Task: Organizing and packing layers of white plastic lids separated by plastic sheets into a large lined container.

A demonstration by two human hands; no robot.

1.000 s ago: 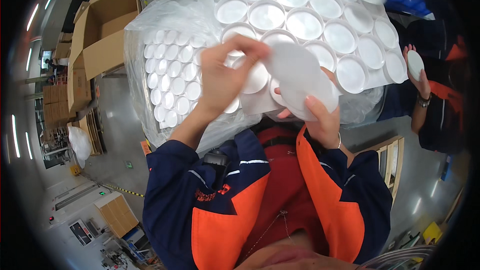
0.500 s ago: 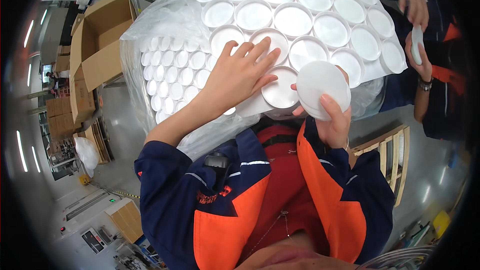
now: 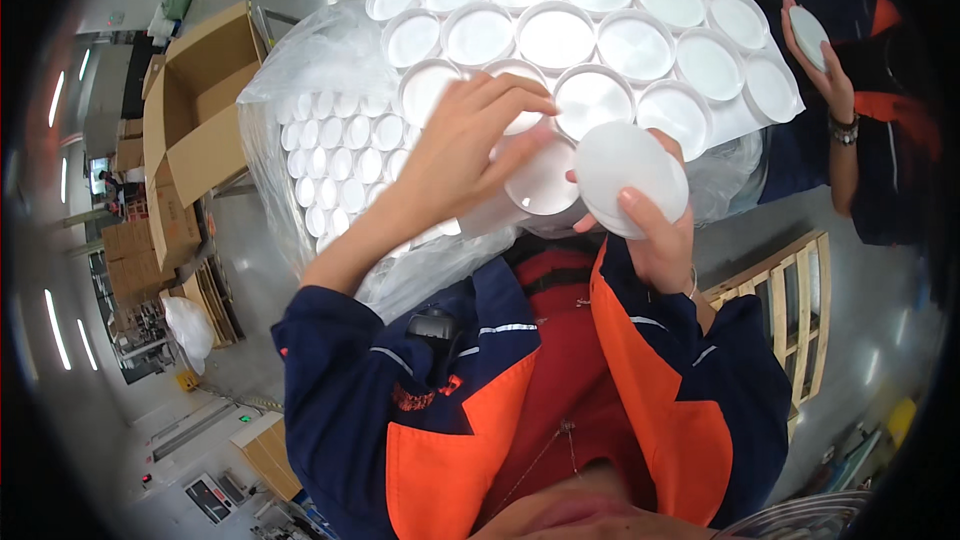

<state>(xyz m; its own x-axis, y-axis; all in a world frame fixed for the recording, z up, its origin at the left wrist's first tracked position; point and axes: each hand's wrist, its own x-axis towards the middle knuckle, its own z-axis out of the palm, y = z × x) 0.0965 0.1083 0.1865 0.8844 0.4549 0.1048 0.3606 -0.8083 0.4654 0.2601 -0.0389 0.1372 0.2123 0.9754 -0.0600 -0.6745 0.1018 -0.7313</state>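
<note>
Reaching down now, the left hand [image 3: 455, 155] is spreading fingers over a white tub [image 3: 540, 175], having let go since 1 s ago. Right hand [image 3: 655, 230] is still gripping the round lid [image 3: 630, 178] (held beside that tub, not on it).

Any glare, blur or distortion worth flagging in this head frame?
Head view: strong fisheye bending, black corners; overhead light glares off the white cups; left hand and right hand with its white lid look sharp; rim detail is squeezed.
</note>
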